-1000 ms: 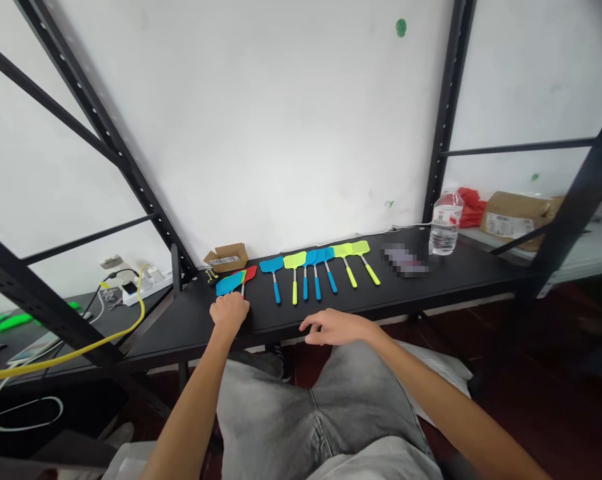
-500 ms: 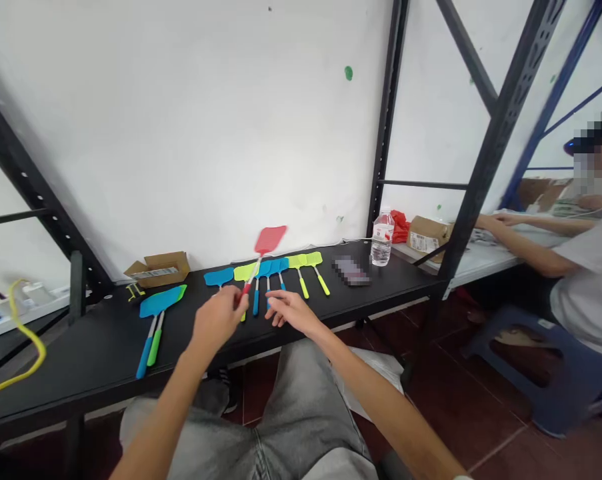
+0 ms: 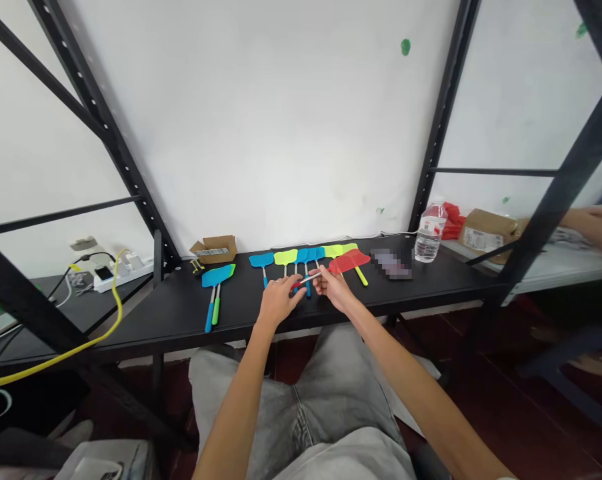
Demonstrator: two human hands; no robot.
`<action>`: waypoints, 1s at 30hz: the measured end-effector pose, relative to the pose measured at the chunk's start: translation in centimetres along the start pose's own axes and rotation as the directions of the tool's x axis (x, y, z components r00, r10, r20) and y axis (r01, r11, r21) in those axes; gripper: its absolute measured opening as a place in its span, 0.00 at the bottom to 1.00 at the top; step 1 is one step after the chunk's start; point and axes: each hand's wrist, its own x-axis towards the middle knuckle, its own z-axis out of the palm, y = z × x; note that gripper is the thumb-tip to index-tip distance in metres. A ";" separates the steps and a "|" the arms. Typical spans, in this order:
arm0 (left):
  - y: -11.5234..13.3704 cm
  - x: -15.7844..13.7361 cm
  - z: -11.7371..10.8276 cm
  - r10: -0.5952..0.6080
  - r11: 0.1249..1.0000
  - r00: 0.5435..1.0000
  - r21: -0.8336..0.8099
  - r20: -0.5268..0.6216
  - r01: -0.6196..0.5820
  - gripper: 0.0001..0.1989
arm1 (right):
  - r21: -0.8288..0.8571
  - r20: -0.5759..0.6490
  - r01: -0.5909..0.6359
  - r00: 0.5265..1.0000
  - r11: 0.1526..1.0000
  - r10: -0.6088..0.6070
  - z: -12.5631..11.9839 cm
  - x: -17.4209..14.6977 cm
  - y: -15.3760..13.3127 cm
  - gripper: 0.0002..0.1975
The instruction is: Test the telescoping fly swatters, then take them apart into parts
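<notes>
A red fly swatter lies across both hands above the black table, its head pointing right. My left hand is closed round its red handle end. At the metal rod, just below the head, the fingers of my right hand pinch it. Behind my hands is a row of swatters: a blue swatter, a yellow-green swatter, overlapping blue swatters and yellow-green ones, partly hidden by the red head. Off to the left, a blue swatter overlaps a green-handled swatter.
An open cardboard box stands by the wall on the black table. At right are a blurred-out flat object, a water bottle and a brown carton. A yellow cable hangs at left. Another person's hand shows far right.
The red swatter has tipped from upright to pointing right, and my right hand has come onto its rod. The view has turned left.
</notes>
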 end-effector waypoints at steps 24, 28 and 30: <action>-1.2 -1.4 -1.1 -0.069 0.980 0.997 0.191 0.030 0.062 0.15 | 0.037 -0.352 0.217 0.917 0.976 -0.190 0.8 0.9 1.3 0.20; -3.9 -3.2 -2.8 -0.054 0.965 0.999 0.258 0.004 0.051 0.15 | 0.136 -0.395 0.247 0.902 0.959 -0.176 0.8 0.8 0.7 0.21; -4.9 -3.8 -3.4 -0.053 0.960 0.999 0.276 -0.006 0.053 0.15 | 0.139 -0.410 0.274 0.891 0.952 -0.197 0.9 0.8 0.6 0.22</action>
